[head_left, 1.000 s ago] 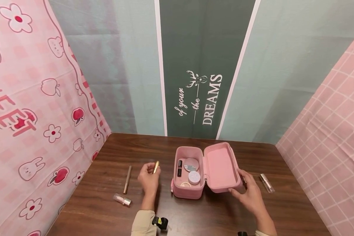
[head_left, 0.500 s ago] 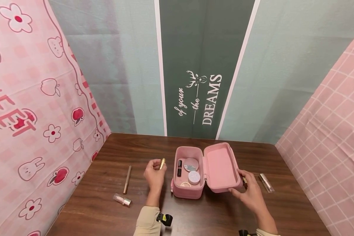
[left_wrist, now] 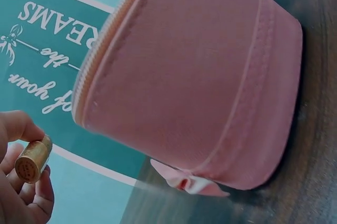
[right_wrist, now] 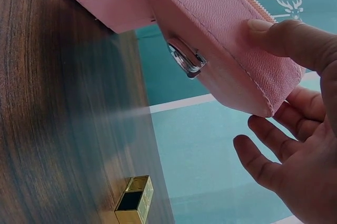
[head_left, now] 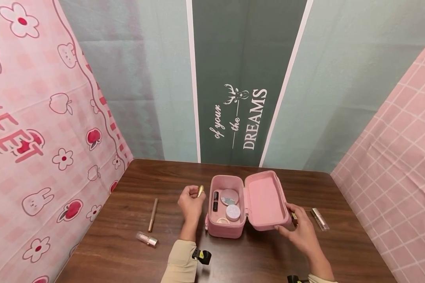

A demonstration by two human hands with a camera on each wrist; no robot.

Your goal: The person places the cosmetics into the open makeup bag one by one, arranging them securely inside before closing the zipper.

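Note:
My left hand (head_left: 191,205) pinches a gold lipstick tube (head_left: 200,191), held just left of the pink makeup case (head_left: 224,232). In the left wrist view, the round end of the gold lipstick tube (left_wrist: 30,166) faces the camera. The case stands unzipped, its lid (head_left: 267,199) swung out to the right. My right hand (head_left: 302,232) grips the lid's outer edge, thumb on the near side and fingers behind. Inside the case lie a black tube (head_left: 215,201), a round compact (head_left: 230,197), a white round jar (head_left: 233,212) and a pale ring-shaped item (head_left: 222,221).
On the wooden table (head_left: 120,259), a brown pencil-like stick (head_left: 153,215) and a clear-capped lipstick (head_left: 147,239) lie at left. Another lipstick (head_left: 320,219) lies at right. A gold rectangular tube (right_wrist: 135,201) rests near the lid. Fabric hangs around the table.
My left hand has moved right with the gold lipstick tube, closer to the case's left wall. The right hand and lid stay in place.

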